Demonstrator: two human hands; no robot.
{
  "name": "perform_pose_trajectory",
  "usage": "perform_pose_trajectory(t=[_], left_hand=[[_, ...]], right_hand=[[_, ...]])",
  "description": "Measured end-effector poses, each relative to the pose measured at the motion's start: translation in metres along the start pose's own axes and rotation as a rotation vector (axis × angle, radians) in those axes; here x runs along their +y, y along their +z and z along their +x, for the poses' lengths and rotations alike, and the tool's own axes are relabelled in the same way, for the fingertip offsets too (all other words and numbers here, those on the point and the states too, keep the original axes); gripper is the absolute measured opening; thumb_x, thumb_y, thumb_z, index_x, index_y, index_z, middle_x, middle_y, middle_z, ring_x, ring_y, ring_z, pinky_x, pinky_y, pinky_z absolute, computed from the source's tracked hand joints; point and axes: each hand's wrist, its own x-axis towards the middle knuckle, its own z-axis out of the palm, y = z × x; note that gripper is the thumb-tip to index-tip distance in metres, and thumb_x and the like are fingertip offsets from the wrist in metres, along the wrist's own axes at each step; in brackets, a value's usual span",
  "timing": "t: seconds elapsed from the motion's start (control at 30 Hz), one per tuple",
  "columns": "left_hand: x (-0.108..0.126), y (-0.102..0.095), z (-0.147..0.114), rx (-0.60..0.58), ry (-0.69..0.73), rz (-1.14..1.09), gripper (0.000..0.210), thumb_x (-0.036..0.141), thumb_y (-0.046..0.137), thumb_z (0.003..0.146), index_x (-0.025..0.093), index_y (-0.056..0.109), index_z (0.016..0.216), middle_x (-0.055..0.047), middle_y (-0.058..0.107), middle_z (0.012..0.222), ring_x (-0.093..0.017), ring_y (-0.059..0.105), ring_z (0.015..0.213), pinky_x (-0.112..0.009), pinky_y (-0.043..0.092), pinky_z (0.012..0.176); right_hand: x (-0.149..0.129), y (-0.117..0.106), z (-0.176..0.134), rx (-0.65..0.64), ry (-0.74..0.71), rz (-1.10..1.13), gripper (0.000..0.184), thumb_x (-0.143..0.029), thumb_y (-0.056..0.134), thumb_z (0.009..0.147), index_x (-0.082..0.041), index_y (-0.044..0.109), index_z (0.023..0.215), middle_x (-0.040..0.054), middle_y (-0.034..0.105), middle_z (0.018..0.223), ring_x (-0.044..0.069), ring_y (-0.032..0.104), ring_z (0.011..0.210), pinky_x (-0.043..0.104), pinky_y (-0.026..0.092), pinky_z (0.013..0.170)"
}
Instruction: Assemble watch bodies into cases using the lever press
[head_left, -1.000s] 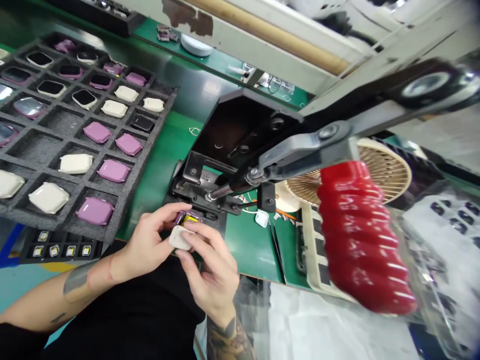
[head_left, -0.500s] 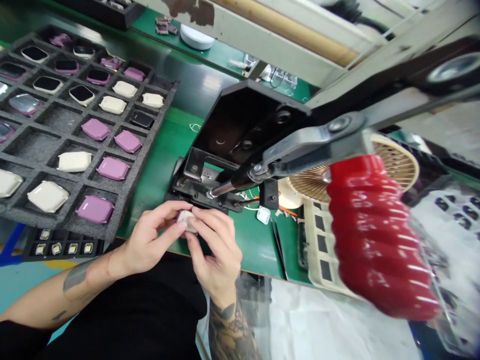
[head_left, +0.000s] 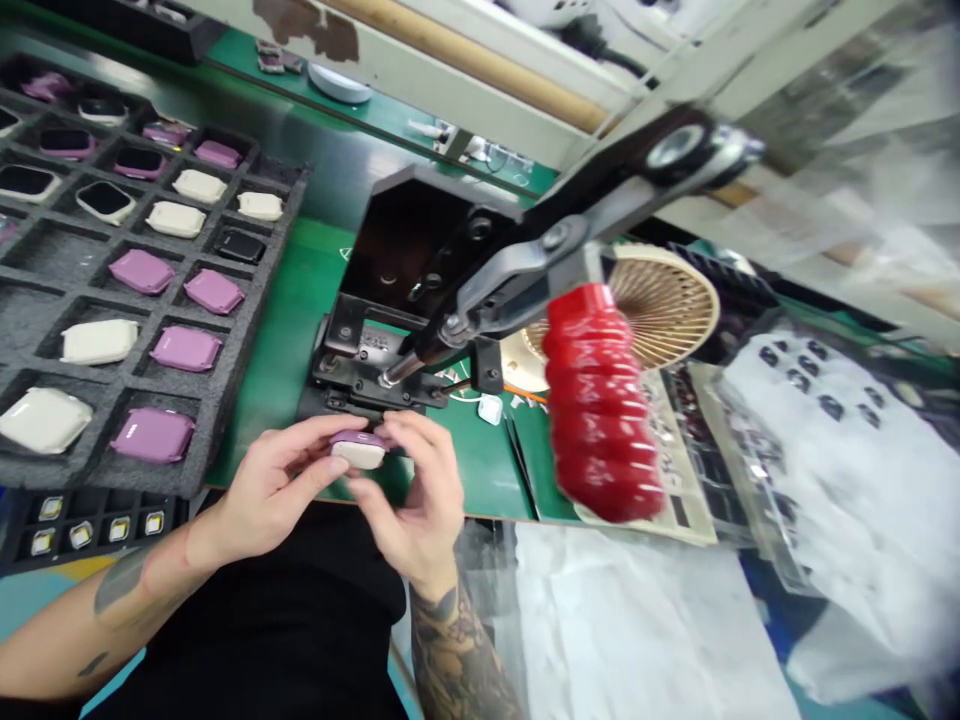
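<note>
A small watch case (head_left: 358,453), purple along its edge with a whitish face, is held tilted near the front of the bench. My left hand (head_left: 266,485) pinches its left end between thumb and fingers. On the other side, my right hand (head_left: 420,490) has its fingertips at the right end, while its thumb lies just below the case. Right behind the hands stands a black hand press (head_left: 367,385) with a lever and a ribbed red grip (head_left: 600,410). A foam tray (head_left: 262,260) on the left carries purple, cream and black watch cases in its compartments.
Black tweezers (head_left: 521,465) and a small white square piece (head_left: 490,409) lie right of the press. Beyond the red grip is a round beige fan (head_left: 664,305). A black tray (head_left: 97,525) of small parts sits below the foam tray. Plastic-bagged parts (head_left: 810,375) are at right.
The watch case has been turned, so its purple edge now faces up and the whitish face shows below. My right fingers have opened slightly around it. The camera view has shifted.
</note>
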Motion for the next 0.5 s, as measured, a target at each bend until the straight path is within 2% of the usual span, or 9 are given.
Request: perform_pose_trajectory(t=[0.1,0.2,0.37,0.43,0.5], left_hand=[[-0.003,0.0,-0.001,0.008,-0.018,0.036,0.041,0.026,0.077,0.109,0.034,0.078,0.149,-0.004,0.084,0.142,-0.022,0.085,0.122,-0.024,0.068,0.107],[-0.006,0.0,0.001,-0.009,-0.067,0.105,0.044,0.031,0.086,0.102,0.031,0.08,0.146,-0.005,0.082,0.145,-0.026,0.085,0.123,-0.03,0.068,0.11],[-0.002,0.002,0.008,-0.004,-0.213,0.155,0.068,0.039,0.101,0.086,0.03,0.077,0.149,-0.006,0.084,0.142,-0.03,0.087,0.117,-0.033,0.071,0.105],[0.001,0.008,0.012,0.001,-0.249,0.106,0.061,0.045,0.095,0.092,0.027,0.078,0.148,-0.007,0.083,0.145,-0.033,0.084,0.124,-0.036,0.07,0.109],[0.005,0.017,0.015,0.019,-0.231,0.104,0.051,0.048,0.081,0.103,0.028,0.076,0.149,-0.005,0.082,0.146,-0.035,0.082,0.13,-0.044,0.069,0.114]], right_hand=[[-0.004,-0.004,0.002,-0.043,-0.102,-0.145,0.048,-0.022,0.081,0.102,-0.029,0.069,0.149,0.0129,0.074,0.138,0.03,0.074,0.128,0.05,0.068,0.107],[-0.004,-0.008,0.003,-0.043,-0.109,-0.226,0.038,-0.017,0.073,0.105,-0.028,0.071,0.141,0.0108,0.076,0.135,0.027,0.076,0.125,0.047,0.068,0.107],[-0.001,-0.007,-0.007,0.042,-0.111,-0.292,0.013,-0.022,0.069,0.108,-0.028,0.075,0.118,0.0051,0.082,0.122,0.023,0.076,0.124,0.043,0.066,0.109],[-0.002,-0.003,-0.015,0.119,-0.043,-0.212,0.006,-0.028,0.068,0.111,-0.027,0.074,0.111,0.0038,0.083,0.109,0.022,0.079,0.117,0.043,0.067,0.107],[-0.004,-0.006,-0.026,0.256,0.026,-0.095,0.013,-0.036,0.064,0.113,-0.027,0.071,0.109,0.0045,0.08,0.099,0.022,0.08,0.105,0.043,0.069,0.099]])
